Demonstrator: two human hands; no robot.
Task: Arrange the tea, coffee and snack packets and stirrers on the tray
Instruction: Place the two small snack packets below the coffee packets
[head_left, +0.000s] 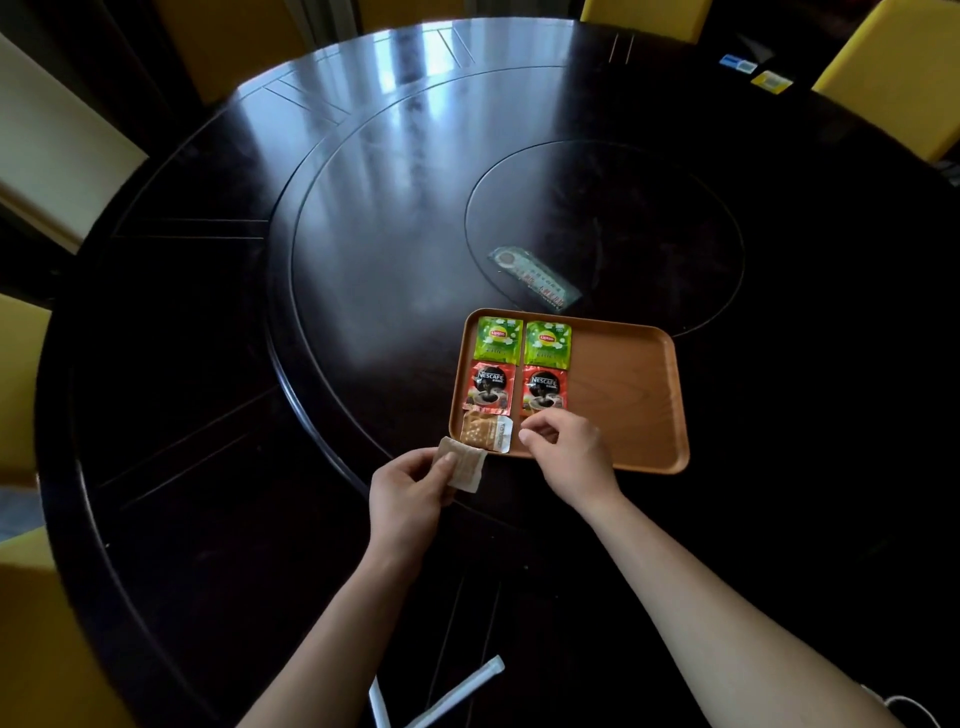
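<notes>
Snack packet pinched in left hand, just off tray near corner. Looks light, thin, crinkly film, likely crumbly inside: take by sealed edge. Right hand over tray, fingers loosely curled, holding nothing visible. Second snack packet on tray below Nescafe sachets. Wrapped stirrers wait near table edge. Glossy dark table, slick; yellow chairs around.

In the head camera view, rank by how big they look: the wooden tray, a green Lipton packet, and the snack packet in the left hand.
1. wooden tray, clearly largest.
2. and 3. green Lipton packet and snack packet look similar; the snack packet is partly covered by the left hand, so no ranking.
</notes>
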